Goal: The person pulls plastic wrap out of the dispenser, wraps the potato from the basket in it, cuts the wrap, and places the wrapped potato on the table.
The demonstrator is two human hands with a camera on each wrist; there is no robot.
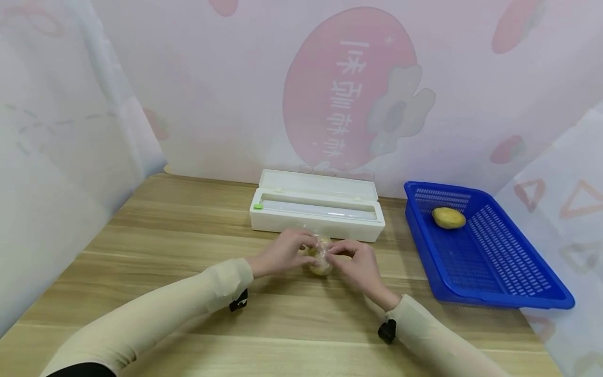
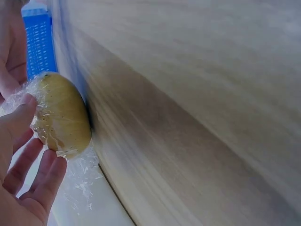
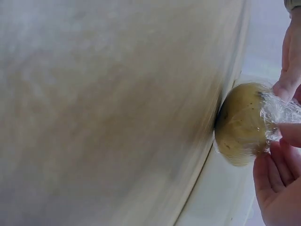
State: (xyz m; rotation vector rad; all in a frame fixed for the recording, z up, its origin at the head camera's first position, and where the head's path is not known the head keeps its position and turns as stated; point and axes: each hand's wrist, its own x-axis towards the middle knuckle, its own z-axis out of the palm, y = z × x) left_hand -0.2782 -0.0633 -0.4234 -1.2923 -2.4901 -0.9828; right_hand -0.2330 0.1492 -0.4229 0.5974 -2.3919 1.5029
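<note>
A yellow-brown potato [image 1: 321,267] wrapped in clear cling film [image 3: 277,109] rests on the wooden table. From its left side my left hand [image 1: 286,252] pinches the gathered film, the thumb pressing it against the top of the potato. In the left wrist view, the other fingertips of that hand lie along the lower end of the potato [image 2: 66,115]. On the opposite side my right hand [image 1: 358,264] pinches the bunched film between thumb and fingers. A loose flap of film [image 2: 82,179] trails past the potato towards the white box.
Just behind the hands stands a white cling film box [image 1: 317,225], lid [image 1: 317,184] raised, with a film roll [image 1: 320,209] inside and a green cutter [image 1: 258,207] at its left end. To the right, a blue plastic basket [image 1: 490,298] holds another potato [image 1: 448,218]. Printed cloth [image 1: 212,104] walls the table's back.
</note>
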